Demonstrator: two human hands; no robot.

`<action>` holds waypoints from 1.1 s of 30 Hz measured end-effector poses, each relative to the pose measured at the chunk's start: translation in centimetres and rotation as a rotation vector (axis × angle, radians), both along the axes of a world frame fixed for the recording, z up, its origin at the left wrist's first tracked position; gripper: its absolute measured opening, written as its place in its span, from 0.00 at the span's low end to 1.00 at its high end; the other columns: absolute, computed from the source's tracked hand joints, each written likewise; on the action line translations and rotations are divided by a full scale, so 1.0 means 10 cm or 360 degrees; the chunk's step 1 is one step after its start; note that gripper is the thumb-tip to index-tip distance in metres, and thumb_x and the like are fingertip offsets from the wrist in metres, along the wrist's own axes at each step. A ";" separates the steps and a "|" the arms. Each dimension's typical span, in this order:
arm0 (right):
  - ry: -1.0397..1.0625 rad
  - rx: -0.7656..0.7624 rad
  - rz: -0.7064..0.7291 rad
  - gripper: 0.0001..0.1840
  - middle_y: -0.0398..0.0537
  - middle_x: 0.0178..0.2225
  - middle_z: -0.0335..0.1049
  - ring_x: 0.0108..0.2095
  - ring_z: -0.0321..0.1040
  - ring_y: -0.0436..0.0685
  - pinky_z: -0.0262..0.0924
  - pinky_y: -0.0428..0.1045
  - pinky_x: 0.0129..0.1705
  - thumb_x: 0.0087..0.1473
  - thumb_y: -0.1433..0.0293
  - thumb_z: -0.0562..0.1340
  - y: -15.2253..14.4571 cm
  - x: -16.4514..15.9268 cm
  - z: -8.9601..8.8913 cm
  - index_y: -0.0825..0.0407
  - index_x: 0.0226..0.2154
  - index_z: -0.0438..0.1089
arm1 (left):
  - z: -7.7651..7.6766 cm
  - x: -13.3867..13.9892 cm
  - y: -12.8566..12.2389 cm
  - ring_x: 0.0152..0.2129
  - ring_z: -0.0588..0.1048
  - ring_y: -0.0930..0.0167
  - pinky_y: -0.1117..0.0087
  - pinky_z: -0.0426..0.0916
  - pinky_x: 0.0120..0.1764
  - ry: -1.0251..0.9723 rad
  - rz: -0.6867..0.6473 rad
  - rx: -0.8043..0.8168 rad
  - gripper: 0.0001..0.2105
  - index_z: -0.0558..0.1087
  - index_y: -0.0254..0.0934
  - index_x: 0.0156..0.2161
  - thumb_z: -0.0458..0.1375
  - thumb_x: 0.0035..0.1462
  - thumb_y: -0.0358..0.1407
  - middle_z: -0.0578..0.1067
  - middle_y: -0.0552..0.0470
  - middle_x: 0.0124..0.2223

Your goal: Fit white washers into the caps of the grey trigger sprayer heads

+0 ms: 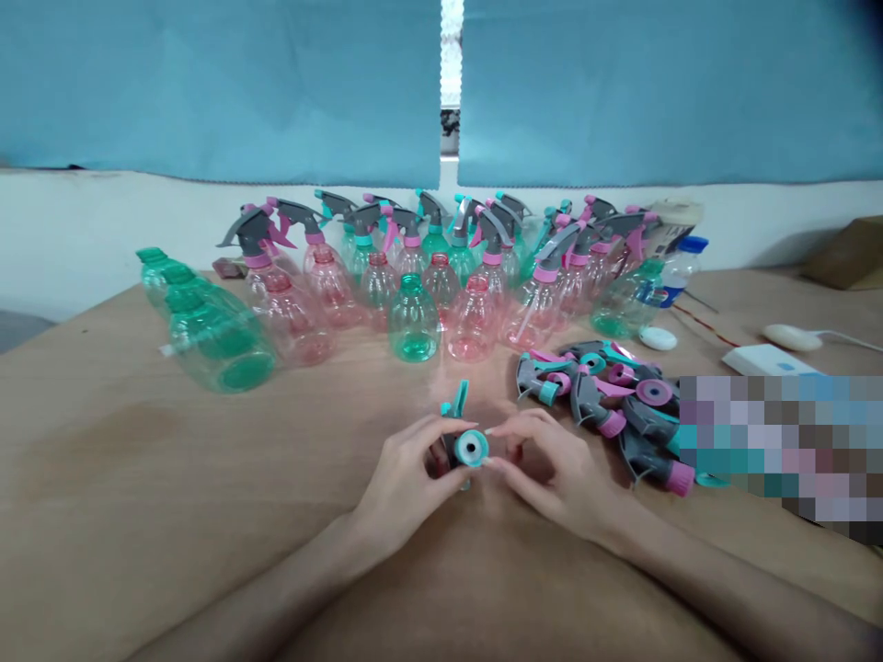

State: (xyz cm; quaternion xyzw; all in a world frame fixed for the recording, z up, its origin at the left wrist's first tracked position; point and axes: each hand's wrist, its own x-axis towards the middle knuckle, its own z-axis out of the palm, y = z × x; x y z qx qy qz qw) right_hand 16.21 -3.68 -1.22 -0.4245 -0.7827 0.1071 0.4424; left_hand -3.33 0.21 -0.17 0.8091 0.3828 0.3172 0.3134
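Near the table's front, my left hand (408, 469) grips a grey-and-teal trigger spray head (461, 441) between thumb and fingers. Its round teal collar faces me, showing a white inside with a dark hole, and the teal trigger sticks up behind. My right hand (557, 469) has its thumb and index fingertips at the collar's right edge, curved as in a pinch. Beyond my hands stand a green bottle (414, 322) and a pink bottle (473, 322), both without spray heads. A pile of loose spray heads (597, 400), with pink or teal collars, lies right of my right hand.
Several bottles with spray heads (493, 244) stand along the back. Open green bottles (221, 336) crowd the left. At right are a blue-capped bottle (680, 271), a white oval object (658, 338), a white box (773, 360) and a cardboard box (845, 256). A blurred patch covers the far right.
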 end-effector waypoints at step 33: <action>-0.0351 0.0062 0.0054 0.17 0.39 0.21 0.64 0.23 0.63 0.50 0.60 0.49 0.36 0.61 0.68 0.55 -0.05 -0.12 -0.10 0.58 0.50 0.59 | 0.02 0.00 0.01 0.30 0.71 0.72 0.70 0.68 0.38 0.0030 -0.0037 -0.0031 0.15 0.72 0.40 0.45 0.64 0.50 0.30 0.73 0.54 0.38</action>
